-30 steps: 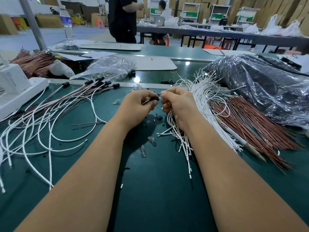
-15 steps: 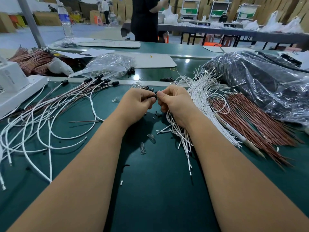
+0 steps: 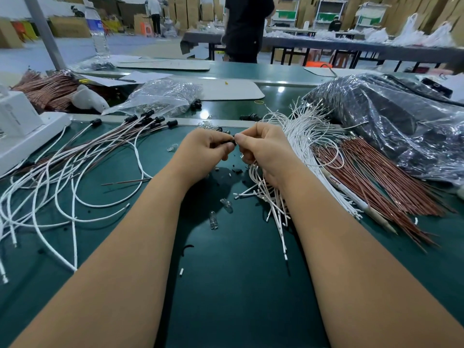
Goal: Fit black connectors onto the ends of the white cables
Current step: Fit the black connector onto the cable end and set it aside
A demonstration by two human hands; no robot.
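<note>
My left hand (image 3: pixel 200 153) pinches a small black connector (image 3: pixel 230 142) at the middle of the green table. My right hand (image 3: pixel 263 151) meets it fingertip to fingertip, pinching a white cable end; the cable itself is mostly hidden under the palm. A bundle of loose white cables (image 3: pixel 301 136) lies just right of my right hand, their ends (image 3: pixel 273 204) fanning out below it. On the left lie cables (image 3: pixel 75 172) fitted with black connectors (image 3: pixel 150 120). Several loose black connectors (image 3: pixel 248 118) sit behind my hands.
A red-brown wire bundle (image 3: pixel 376 182) and a pencil (image 3: pixel 361 204) lie right. A dark plastic bag (image 3: pixel 401 126) fills the far right, a clear bag (image 3: pixel 163 96) the back, a white machine (image 3: pixel 22 129) the left. Small glass bulbs (image 3: pixel 213 219) lie between my arms. A person (image 3: pixel 246 28) stands behind.
Both hands stay pressed together at the connector, having drifted slightly up and away from me. The person in black behind the table has moved to the right.
</note>
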